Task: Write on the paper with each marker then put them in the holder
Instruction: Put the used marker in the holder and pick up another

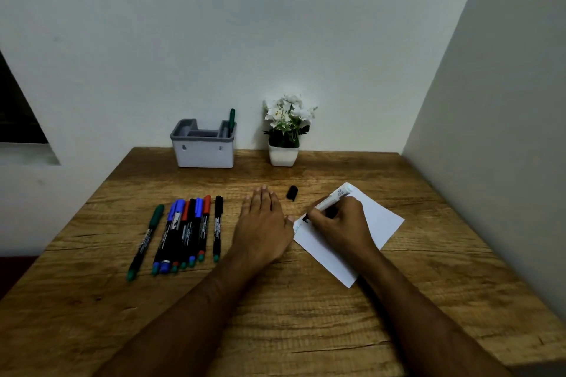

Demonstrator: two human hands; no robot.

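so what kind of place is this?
Probably a home or small-office desk in a corner: wooden table against plain walls, a grey pen holder, a small potted plant, loose markers and paper.

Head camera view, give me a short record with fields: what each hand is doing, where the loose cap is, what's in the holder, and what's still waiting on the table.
right hand: right hand grips a white marker, tip down on the paper
left hand: left hand rests flat on the table, thumb at the paper's left edge
cap: black cap lies on the table just beyond the paper
holder: grey holder by the wall holds one green marker
waiting: row of markers lying left of the left hand
other: potted white flowers right of the holder
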